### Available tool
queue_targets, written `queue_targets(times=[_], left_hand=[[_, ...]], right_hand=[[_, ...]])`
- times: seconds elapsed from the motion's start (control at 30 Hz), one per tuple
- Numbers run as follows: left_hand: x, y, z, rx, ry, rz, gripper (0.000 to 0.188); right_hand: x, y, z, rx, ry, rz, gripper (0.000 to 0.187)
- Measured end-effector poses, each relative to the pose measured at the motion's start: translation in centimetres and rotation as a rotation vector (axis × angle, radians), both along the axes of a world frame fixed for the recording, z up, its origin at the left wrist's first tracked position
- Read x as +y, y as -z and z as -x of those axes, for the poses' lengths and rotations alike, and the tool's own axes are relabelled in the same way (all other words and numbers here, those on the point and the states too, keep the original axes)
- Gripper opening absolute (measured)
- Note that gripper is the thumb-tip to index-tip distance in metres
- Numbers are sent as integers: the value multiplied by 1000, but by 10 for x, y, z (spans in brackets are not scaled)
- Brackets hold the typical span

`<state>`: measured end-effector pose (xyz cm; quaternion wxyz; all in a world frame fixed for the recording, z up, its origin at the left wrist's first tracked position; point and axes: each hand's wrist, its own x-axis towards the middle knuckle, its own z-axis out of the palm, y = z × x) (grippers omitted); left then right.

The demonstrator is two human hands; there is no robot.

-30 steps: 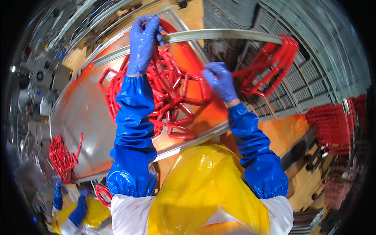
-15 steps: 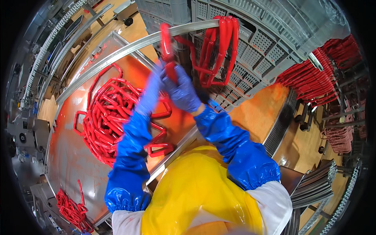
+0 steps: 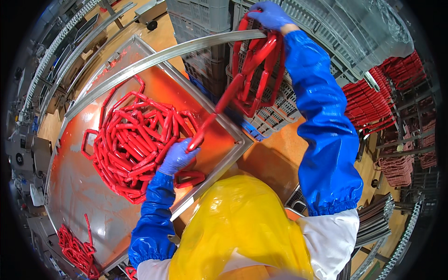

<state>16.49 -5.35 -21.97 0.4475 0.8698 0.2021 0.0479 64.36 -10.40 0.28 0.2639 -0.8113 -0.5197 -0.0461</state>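
Left hand (image 3: 179, 157), at 8 o'clock from mid-view: gloved, fingers closed round the low end of a strand of red links (image 3: 228, 93), sausage-like in shape. Right hand (image 3: 272, 15), at 1 o'clock: fingers curled down, pinched on a red link just above the tip of a metal bar (image 3: 163, 54). Strand runs taut-looking and slantwise from left hand up toward 1 o'clock; the spread of the hands probably keeps it straight. Hanging loops (image 3: 262, 84) drop below the bar tip, beyond the table edge, which seems to keep them free of the heap. Bar arcs from between 9 and 10 o'clock round to nearly 1; what bears it, cannot tell. Shallow metal table (image 3: 84, 191) carries the tangled heap (image 3: 135, 144) at 9 o'clock and a small pile (image 3: 74, 252) near 8; its raised rim likely stops links sliding off. Grey crates (image 3: 198, 16) stand stacked from 12 to 2 o'clock, walls perforated, perhaps for draining; insides out of sight, clear sheeting (image 3: 364, 32) over some. More red rows (image 3: 368, 100) hang on racks between 2 and 3 o'clock.
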Motion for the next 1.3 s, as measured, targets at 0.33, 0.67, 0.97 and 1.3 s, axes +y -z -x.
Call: queue_targets(times=[0.33, 0.67, 0.97, 1.3], left_hand=[[-75, -17, -44, 92, 205, 92, 35], [0, -48, -36, 233, 281, 16, 28], [185, -74, 138, -123, -485, 304, 36], [272, -253, 160, -497, -965, -199, 38]], right_hand=[[10, 14, 30, -92, 146, -348, 31], [-117, 175, 254, 147, -639, 319, 33], [-35, 151, 148, 244, -272, -60, 31], [85, 124, 240, 95, -446, 80, 35]])
